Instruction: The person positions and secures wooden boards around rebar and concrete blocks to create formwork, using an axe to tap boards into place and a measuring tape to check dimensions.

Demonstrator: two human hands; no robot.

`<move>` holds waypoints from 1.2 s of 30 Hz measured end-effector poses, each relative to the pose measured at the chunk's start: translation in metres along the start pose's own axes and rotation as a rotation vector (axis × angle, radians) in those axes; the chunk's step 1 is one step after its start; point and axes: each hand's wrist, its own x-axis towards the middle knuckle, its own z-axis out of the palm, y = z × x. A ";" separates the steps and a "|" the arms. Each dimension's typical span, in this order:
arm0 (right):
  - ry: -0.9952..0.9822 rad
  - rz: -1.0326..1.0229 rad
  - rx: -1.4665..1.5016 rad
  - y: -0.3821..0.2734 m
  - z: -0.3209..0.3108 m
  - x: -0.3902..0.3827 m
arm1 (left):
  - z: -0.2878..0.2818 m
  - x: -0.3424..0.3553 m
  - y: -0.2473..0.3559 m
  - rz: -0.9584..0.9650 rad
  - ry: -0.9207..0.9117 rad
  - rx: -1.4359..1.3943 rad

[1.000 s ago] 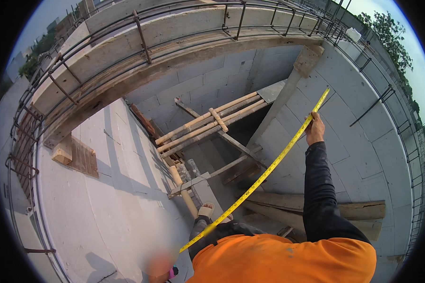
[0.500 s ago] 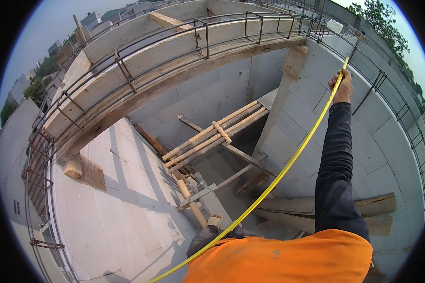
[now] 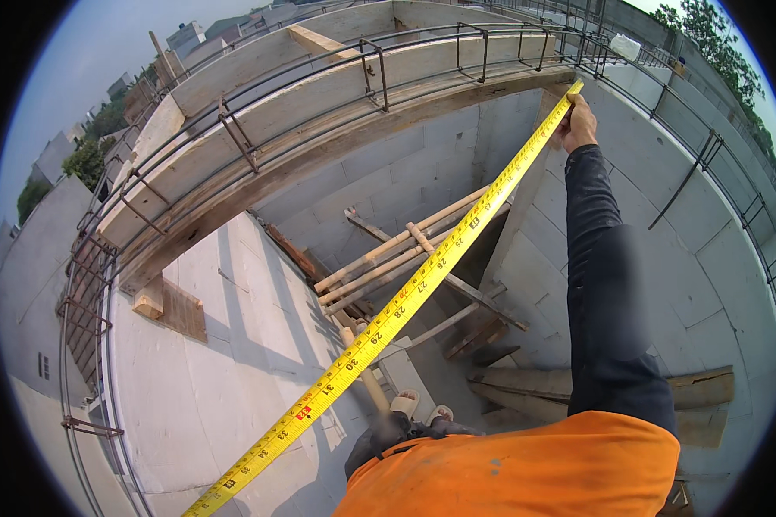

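My right hand (image 3: 577,127) is closed around the end of a yellow measuring tape (image 3: 388,324), at the corner where the wooden formwork beam (image 3: 319,146) meets the right block wall (image 3: 664,198). From there the blade runs taut across the view down to the lower left edge, its marked face turned up. The tip pokes out just past my fingers, close to the beam's right end. My left hand is out of view, as are the tape's other end and its case.
Steel rebar cages (image 3: 241,142) run along the beam and wall tops. Below are bamboo poles (image 3: 379,263) and planks (image 3: 603,388) across a deep gap. A white block wall (image 3: 259,362) stands left. My sandalled feet (image 3: 404,402) rest low on a support.
My right hand has moved left along the right wall to the beam's end, bringing the tape with it. The tape has straightened, its marked face now shows, and its lower part has shifted left.
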 end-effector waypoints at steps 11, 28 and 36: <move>0.132 0.003 -0.149 0.009 0.011 0.074 | -0.018 0.001 0.011 0.056 0.257 0.013; 0.025 -0.019 -0.262 0.047 -0.019 0.257 | -0.014 0.034 0.051 0.296 0.733 0.516; -0.015 -0.037 -0.301 0.047 -0.005 0.260 | 0.008 0.109 0.073 0.245 0.603 0.698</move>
